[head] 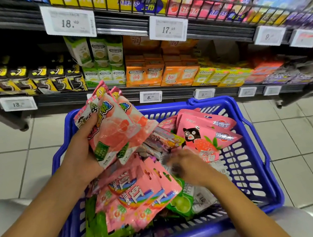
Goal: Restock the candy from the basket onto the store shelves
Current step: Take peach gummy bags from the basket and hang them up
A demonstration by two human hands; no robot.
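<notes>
Single head cam, wide-angle, looking forward and down. Blue basket (248,111) close below, shelves (168,94) near, straight ahead across the far side, floor tiles left and right.

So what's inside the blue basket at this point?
The blue basket holds loose candy packs: pink rainbow packs, pink bear packs, green packs. The right hand digs among them, blurred. Lower layers and the basket floor are covered.

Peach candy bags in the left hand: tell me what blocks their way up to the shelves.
Nothing visible does. The left hand holds the pink peach candy bags above the blue plastic basket, and the space between them and the dark store shelves behind is open.
</notes>
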